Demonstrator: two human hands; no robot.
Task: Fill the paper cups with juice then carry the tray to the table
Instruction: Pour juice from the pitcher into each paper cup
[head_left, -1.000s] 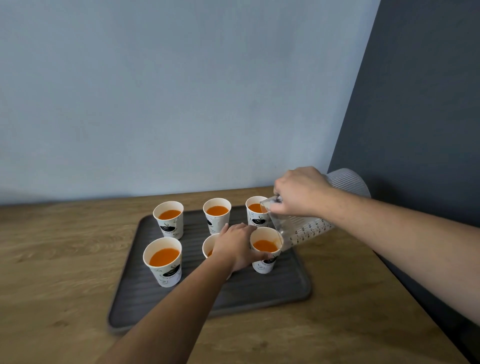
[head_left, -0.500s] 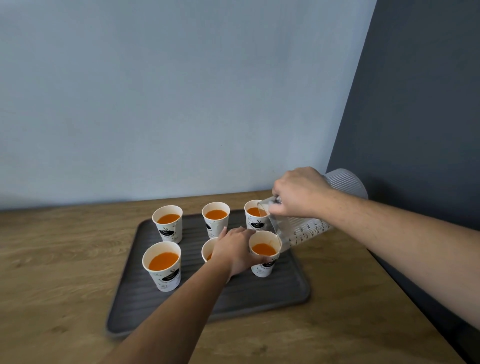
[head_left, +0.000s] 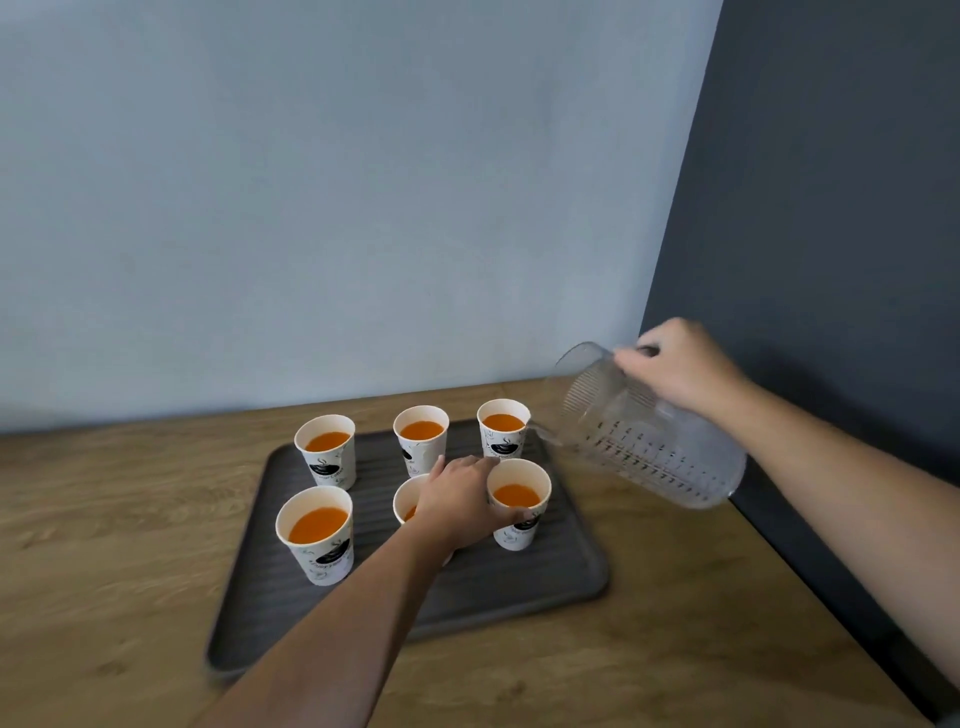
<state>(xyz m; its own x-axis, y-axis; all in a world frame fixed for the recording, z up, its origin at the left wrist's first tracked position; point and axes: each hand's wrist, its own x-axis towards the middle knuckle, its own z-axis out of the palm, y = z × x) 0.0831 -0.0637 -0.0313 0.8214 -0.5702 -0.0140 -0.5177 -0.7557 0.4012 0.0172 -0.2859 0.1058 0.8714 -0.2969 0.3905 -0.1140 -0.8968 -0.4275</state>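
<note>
Pale blue wall behind, dark grey wall to the right, wooden counter (head_left: 104, 519) filling the corner between them. Dark ribbed tray (head_left: 519, 587) lying on the counter near the right edge, carrying six paper cups in two rows of three. Back row (head_left: 421, 439) showing orange juice in all three cups. Front left cup (head_left: 317, 532) filled highest; front right cup (head_left: 518, 501) holding juice noticeably lower down its wall. Left hand (head_left: 460, 501) wrapped around the front right cup, fingers closed on its side, steadying it on the tray. Right hand (head_left: 675, 364) clamped on the handle of a clear measuring jug (head_left: 644, 441), held tilted just off the tray's right edge, spout pointing down toward the back right cup and looking empty or nearly so.

Pouring judged almost finished: juice visible in five cups, possibly six. Left to do: setting the jug down, then lifting and carrying the tray.

Front middle cup (head_left: 405, 501) mostly hidden behind the left hand, only a sliver of orange showing, level impossible to read. Jug handle covered by the right hand. Destination table nowhere in view. Tray's near left corner blurred.
</note>
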